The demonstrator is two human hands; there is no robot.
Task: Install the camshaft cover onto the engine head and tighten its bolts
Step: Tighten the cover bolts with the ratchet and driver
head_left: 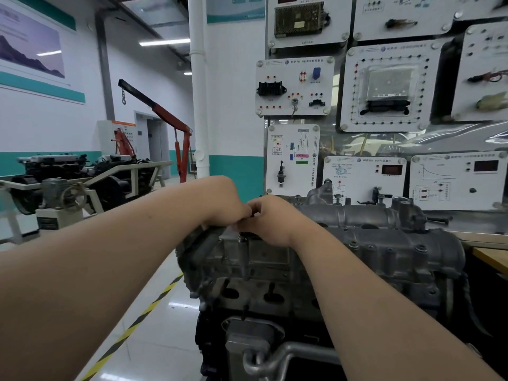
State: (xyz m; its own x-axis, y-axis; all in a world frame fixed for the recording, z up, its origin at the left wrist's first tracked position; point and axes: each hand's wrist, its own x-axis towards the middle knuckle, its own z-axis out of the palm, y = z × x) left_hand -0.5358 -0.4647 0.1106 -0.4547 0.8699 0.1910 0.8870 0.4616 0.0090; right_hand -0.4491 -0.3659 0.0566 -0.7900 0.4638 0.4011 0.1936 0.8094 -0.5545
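Observation:
The grey camshaft cover (371, 232) lies along the top of the engine head (275, 268) in the middle of the view. My left hand (220, 202) and my right hand (275, 218) meet fingertip to fingertip above the cover's left front corner. Both have curled fingers and pinch a small dark bolt (251, 213), mostly hidden between them. Just below the fingers a bolt head (241, 238) sits on a vertical boss of the head. Other bolts (353, 244) stand along the cover's front edge.
A training panel board (384, 92) with instruments rises right behind the engine. A wooden bench edge (492, 257) is at the right. To the left are glossy floor with yellow-black tape (154, 303), another engine on a stand (82, 177) and a red hoist (176, 127).

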